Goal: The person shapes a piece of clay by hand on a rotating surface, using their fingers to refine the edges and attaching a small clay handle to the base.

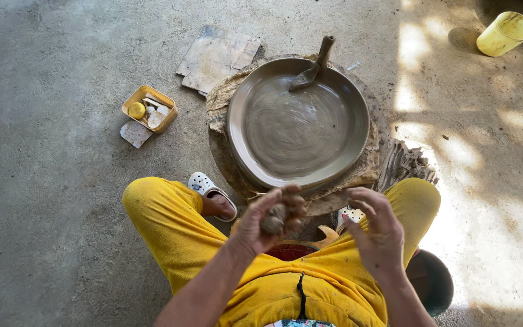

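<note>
The left hand [270,221] held a clay lump [273,223] in its grip, the right hand [376,233] hovered wide open — crumbs could have marred the wet dish [298,121] at twelve o'clock.

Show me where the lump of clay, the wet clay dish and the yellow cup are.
lump of clay [273,223], head view, on its rounded lower end in the left hand [267,225]
wet clay dish [298,124], head view, on its flat inner floor
yellow cup [505,33], head view, on its side wall

Sun-dappled grey concrete floor [49,230]
</note>
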